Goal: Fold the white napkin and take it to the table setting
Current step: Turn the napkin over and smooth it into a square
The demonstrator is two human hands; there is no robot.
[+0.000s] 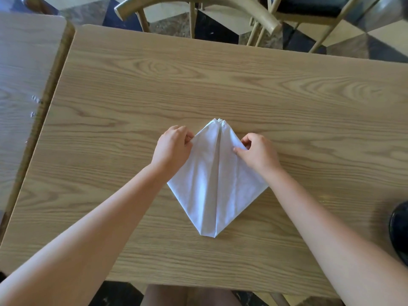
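Napkin: white napkin (217,184) lies flat on the wooden tabletop (220,85), folded to a kite shape with a centre crease, narrow tip nearest the person.
Left hand (173,147): fingers pinching the napkin's upper left edge.
Right hand (258,152): fingers pinching the upper right edge.
Surroundings: wooden chair (198,5) beyond the far edge; dark round object (399,230) at right.

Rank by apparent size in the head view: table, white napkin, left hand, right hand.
1. table, by far the largest.
2. white napkin.
3. left hand and right hand: they look about equal, so no ranking between them.
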